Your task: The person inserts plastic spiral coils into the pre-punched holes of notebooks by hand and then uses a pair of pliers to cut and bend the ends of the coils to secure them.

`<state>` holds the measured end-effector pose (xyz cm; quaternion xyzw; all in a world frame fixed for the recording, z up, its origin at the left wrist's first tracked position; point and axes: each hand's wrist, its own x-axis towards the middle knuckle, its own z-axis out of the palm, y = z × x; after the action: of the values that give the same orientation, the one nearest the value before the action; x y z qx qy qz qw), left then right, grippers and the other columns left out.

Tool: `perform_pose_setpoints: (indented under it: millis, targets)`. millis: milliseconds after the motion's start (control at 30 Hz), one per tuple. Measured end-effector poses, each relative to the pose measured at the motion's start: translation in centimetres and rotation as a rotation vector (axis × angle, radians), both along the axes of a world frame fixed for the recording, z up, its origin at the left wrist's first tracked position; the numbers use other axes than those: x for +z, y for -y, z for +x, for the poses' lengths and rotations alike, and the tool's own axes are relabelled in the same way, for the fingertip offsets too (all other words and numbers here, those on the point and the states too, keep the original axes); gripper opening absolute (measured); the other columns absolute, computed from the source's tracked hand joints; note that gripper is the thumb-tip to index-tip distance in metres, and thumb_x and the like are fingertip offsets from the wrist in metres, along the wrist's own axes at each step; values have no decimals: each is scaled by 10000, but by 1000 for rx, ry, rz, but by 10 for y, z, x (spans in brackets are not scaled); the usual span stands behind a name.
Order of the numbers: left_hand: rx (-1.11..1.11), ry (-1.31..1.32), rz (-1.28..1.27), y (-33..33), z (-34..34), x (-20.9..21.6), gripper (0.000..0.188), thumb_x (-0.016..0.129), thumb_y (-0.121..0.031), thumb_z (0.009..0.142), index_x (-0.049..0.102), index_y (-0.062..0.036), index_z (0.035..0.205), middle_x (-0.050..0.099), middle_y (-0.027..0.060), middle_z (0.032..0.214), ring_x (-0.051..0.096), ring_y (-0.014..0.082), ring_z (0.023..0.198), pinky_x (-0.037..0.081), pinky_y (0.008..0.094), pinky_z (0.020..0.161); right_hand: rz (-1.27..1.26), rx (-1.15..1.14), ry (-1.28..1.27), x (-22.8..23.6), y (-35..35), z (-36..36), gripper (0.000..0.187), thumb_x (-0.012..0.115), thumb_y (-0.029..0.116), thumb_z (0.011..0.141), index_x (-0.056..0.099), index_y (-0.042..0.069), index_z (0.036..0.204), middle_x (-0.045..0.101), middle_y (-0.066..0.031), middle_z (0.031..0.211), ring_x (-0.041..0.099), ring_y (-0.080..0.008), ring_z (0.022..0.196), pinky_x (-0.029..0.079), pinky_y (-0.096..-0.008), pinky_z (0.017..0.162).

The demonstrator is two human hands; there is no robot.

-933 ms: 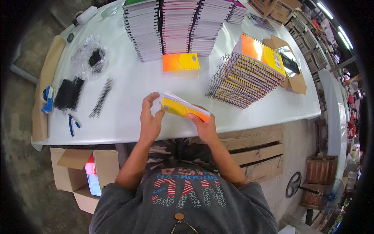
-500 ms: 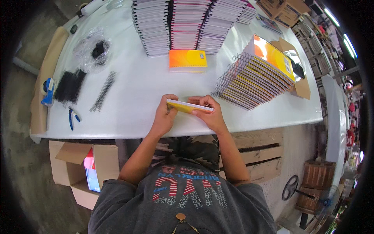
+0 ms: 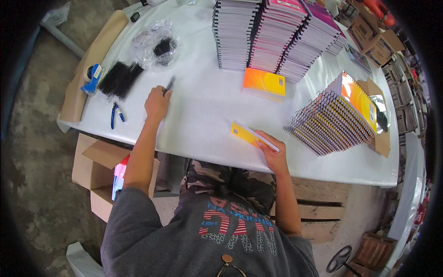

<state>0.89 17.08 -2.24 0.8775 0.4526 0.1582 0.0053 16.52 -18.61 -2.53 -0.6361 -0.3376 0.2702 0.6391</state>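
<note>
My right hand [image 3: 273, 152] grips a small yellow-orange booklet [image 3: 246, 133] by its right end, just above the table's near edge. The booklet is tilted, and its white page edges face up. Farther left, my left hand [image 3: 158, 104] is curled over the loose black spiral binding coils [image 3: 171, 82]. Their far ends stick out past my fingers, and the hand covers the rest. To the left of that hand lie a dense bundle of black coils [image 3: 121, 81] and blue-handled pliers [image 3: 115, 115].
Tall stacks of spiral-bound books [image 3: 235, 39] stand at the back, with a small orange stack [image 3: 264, 83] before them. On the right is a leaning pile of coil-bound orange notebooks [image 3: 334, 120]. A blue tape dispenser [image 3: 92, 79], crumpled clear plastic [image 3: 146, 46] and an open carton [image 3: 102, 154] are leftward.
My left hand has let go of the booklet and moved left onto the loose coils. My right hand keeps the booklet, now turned. The whole view has shifted to the left.
</note>
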Motion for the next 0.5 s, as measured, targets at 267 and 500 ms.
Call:
perform_pose_setpoints:
  millis: [267,500]
  targets:
    - [87,94,-248,8,-4,47,371,588,-428,799,644,-67,864,610,98,796,597,277,810,461,377,714,52,-44,-24,7,-1,-5,272,556,-26,822,586,-25,1092,622,-97,1062,564,-129,964,430,-251,867]
    - [-98,210,-18,39,0,-10,315,617,-349,796,611,-35,815,611,125,809,595,296,802,460,372,713,52,-10,-11,4,-5,-7,272,575,-18,810,588,-24,1082,627,-93,1023,568,-128,925,432,-242,844]
